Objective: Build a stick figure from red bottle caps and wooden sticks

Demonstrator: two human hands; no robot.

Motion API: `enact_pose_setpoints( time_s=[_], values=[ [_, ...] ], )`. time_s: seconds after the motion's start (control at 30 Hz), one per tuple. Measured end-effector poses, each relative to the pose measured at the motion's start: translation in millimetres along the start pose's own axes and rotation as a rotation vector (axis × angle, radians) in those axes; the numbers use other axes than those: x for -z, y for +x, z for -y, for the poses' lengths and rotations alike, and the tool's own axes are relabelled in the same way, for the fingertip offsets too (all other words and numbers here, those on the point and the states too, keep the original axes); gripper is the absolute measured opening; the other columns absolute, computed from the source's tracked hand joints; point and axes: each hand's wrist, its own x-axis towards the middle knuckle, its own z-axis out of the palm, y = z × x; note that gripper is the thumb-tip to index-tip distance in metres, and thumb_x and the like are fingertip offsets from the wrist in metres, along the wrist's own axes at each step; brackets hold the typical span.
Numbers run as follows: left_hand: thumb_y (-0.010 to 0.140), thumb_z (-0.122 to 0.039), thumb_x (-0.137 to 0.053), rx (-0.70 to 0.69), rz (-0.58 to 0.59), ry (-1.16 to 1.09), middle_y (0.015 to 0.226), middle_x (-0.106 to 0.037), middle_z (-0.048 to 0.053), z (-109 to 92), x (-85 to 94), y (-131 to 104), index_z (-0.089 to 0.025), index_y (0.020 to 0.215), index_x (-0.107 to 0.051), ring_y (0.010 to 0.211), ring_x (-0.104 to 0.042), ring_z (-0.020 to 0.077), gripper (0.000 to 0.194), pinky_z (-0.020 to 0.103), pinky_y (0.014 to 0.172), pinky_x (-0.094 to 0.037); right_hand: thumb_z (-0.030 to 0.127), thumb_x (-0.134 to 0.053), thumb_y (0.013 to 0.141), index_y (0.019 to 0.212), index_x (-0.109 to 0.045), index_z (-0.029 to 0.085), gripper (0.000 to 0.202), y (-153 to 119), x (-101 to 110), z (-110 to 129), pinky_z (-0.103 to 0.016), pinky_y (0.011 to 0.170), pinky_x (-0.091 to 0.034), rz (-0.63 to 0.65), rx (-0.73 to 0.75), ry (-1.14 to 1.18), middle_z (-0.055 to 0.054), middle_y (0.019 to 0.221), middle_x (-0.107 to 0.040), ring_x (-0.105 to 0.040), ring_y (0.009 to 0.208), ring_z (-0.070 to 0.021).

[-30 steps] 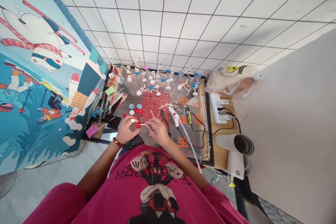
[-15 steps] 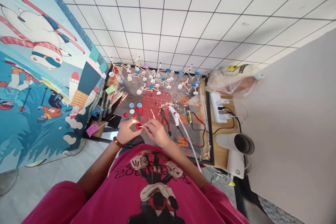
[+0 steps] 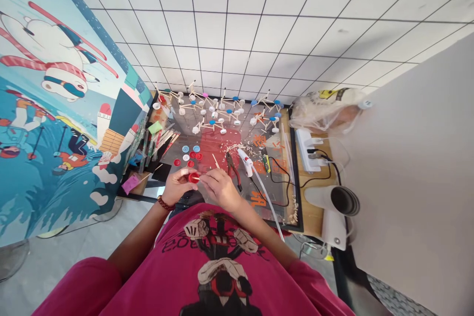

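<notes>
My left hand pinches a red bottle cap between thumb and fingers, its hollow side towards me. In my right hand, closed fingers hold a thin wooden stick, whose tip reaches the cap. Whether the tip touches the cap's inside I cannot tell. Beyond my left hand lie several loose caps: red ones, blue ones and a white one. Just past my right hand, a short wooden stick lies beside red-handled pliers.
A white glue gun with its cord lies right of the pliers. Stick-and-cap models stand along the back. Sticks and glue rods are heaped at left. A power strip and paper cups are at right; wood scraps litter the middle.
The red cap has moved slightly left and turned so its opening shows more. My right hand has shifted a little, with the stick still at the cap.
</notes>
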Motion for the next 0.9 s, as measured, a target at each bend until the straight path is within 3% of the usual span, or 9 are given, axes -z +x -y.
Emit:
enact_pose_setpoints(
  time_s=[0.17,0.27,0.4,0.57,0.73,0.9],
  values=[
    [0.041,-0.021,-0.095,-0.106,0.095,0.258,0.091,-0.075,0.008,-26.5,0.6,-0.8,-0.021,0.080,-0.080,0.088,-0.067,0.0255,0.042,0.039,0.089,-0.053,0.022,-0.048,0.099,0.103,-0.070,0.020,0.022,-0.8,1.9,5.2,-0.037,0.084,-0.051,0.060,-0.042,0.053,-0.009,0.095,-0.068,-0.062,0.089,-0.0219],
    [0.044,-0.022,-0.095,-0.198,0.102,0.424,0.093,-0.075,0.008,-36.3,-2.6,-1.5,-0.025,0.083,-0.082,0.089,-0.067,0.0266,0.042,0.039,0.094,-0.051,0.023,-0.052,0.097,0.098,-0.070,0.021,0.018,-1.6,-2.5,9.6,-0.030,0.077,-0.053,-0.076,-0.245,0.231,-0.006,0.090,-0.069,-0.064,0.082,-0.0180],
    [0.043,-0.024,-0.096,-0.241,0.020,0.413,0.095,-0.075,0.008,-34.2,-9.9,-2.3,-0.026,0.087,-0.082,0.091,-0.066,0.0278,0.046,0.041,0.097,-0.049,0.023,-0.057,0.093,0.088,-0.071,0.022,0.014,-0.2,-7.6,12.0,-0.026,0.072,-0.052,-0.177,-0.400,0.408,-0.002,0.082,-0.069,-0.065,0.075,-0.0148],
    [0.037,-0.025,-0.097,-0.171,0.010,0.371,0.090,-0.075,0.008,-32.1,-15.1,-0.7,-0.025,0.081,-0.081,0.089,-0.066,0.0291,0.047,0.043,0.098,-0.049,0.022,-0.057,0.093,0.087,-0.070,0.022,0.014,-3.0,-12.0,6.8,-0.026,0.074,-0.053,-0.176,-0.393,0.397,-0.003,0.084,-0.070,-0.066,0.078,-0.0153],
    [0.041,-0.020,-0.096,-0.172,0.067,0.435,0.085,-0.075,0.007,-30.2,-14.0,2.7,-0.025,0.078,-0.082,0.084,-0.066,0.0275,0.040,0.041,0.092,-0.051,0.022,-0.052,0.096,0.092,-0.070,0.020,0.019,-9.2,-18.5,0.2,-0.030,0.076,-0.053,-0.135,-0.248,0.251,-0.006,0.087,-0.069,-0.065,0.081,-0.0179],
    [0.051,-0.021,-0.092,-0.179,0.079,0.407,0.097,-0.075,0.007,-22.7,-11.6,-1.3,-0.024,0.095,-0.081,0.093,-0.067,0.0259,0.045,0.038,0.093,-0.052,0.024,-0.050,0.098,0.093,-0.069,0.021,0.020,-8.4,-18.3,0.6,-0.029,0.074,-0.053,-0.218,-0.254,0.265,-0.006,0.086,-0.069,-0.065,0.079,-0.0173]
  ],
)
